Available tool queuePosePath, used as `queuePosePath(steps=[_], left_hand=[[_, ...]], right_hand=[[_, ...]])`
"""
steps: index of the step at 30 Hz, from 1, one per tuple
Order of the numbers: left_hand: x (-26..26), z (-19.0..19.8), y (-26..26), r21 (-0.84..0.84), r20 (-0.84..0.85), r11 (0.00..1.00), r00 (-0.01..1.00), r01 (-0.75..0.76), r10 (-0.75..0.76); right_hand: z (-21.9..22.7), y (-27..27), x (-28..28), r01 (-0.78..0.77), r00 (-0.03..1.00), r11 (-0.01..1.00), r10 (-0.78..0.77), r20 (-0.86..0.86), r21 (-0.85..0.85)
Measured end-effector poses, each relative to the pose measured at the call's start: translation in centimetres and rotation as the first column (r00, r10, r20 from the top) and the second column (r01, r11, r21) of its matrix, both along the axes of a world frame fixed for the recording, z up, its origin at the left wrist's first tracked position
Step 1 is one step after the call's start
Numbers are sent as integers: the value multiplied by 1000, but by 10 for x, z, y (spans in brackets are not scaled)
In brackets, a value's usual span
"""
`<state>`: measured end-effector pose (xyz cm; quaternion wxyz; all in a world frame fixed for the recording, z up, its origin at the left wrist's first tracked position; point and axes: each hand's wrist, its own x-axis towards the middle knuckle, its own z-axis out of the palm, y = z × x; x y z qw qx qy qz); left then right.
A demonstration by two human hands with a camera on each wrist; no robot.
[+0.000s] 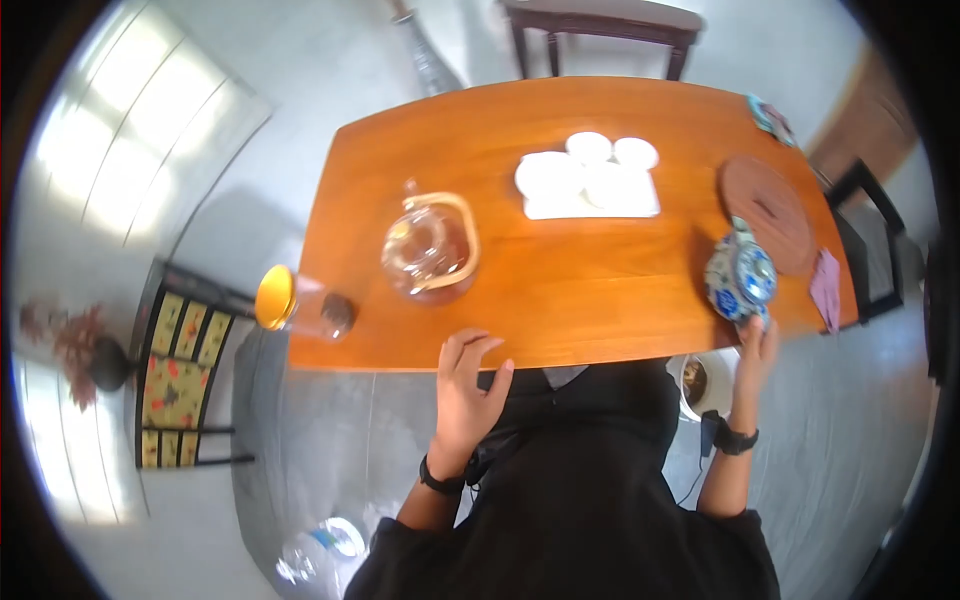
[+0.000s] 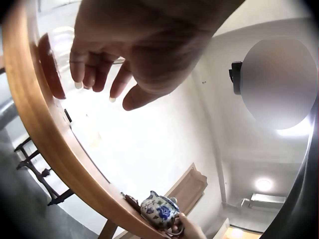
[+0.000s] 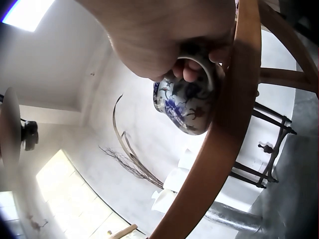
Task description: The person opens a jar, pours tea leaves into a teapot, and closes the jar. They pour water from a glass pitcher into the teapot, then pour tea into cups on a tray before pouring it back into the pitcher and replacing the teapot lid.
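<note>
A blue-and-white porcelain teapot [image 1: 735, 280] stands at the right front of the wooden table [image 1: 560, 310], its lid on and its spout toward the far side. My right hand [image 1: 752, 365] grips its handle. In the right wrist view, fingers curl through the handle loop of the teapot [image 3: 182, 107]. My left hand [image 1: 467, 395] hovers at the table's front edge, fingers loosely bent, with nothing in it. Ahead of it sits a glass teapot [image 1: 415, 260] with a light-coloured handle and amber liquid inside.
A white tray [image 1: 590, 212] with white cups is at the back middle. An orange-lidded jar [image 1: 310, 308] lies on its side at the left edge. Right of the porcelain teapot are a round brown board [image 1: 765, 205] and a pink cloth [image 1: 826, 290]. A bin [image 1: 700, 385] stands below the table.
</note>
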<state>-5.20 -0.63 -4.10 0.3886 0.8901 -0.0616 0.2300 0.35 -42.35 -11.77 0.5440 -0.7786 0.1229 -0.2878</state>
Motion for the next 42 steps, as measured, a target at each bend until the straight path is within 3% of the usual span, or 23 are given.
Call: queuePosePath(steps=[1,4,15,19,21,23,25,31,38,42], left_hand=[[-2,1,4,8,-10,999,999,-53,53],[-7,-4,4,-127,-66,991,998,-28,20],[0,-11,1,-169,-82,985,996,30,-45],[7,-5,27,-190,-65,974,991,-125,114],[12,-5,44,-206,-12,939,960,-275,279],[16,-1,56,-191,-31,937,956,-293,293],[18,0,59,-369,-98,904,977,-214,191],[18,-7,51,-566,-88,819,995,-90,48],[15,-2,47,-547,-128,831,991,-103,38],[5,-12,45,-538,-55,839,997,-79,59]], right_hand=[[-9,-4,3,6,1000,999,-6,22,31],[-11,-5,5,-55,996,997,51,78,45],[0,4,4,-69,994,993,60,96,96],[10,10,1,-38,998,993,32,55,107],[7,9,3,-41,998,988,34,46,147],[-4,-2,3,-61,996,991,53,65,118],[-6,-5,2,-48,998,995,45,34,92],[-2,-3,2,-20,1000,996,20,3,89],[1,0,2,-9,1000,999,10,-17,50],[-5,-11,0,29,996,996,-22,-82,79]])
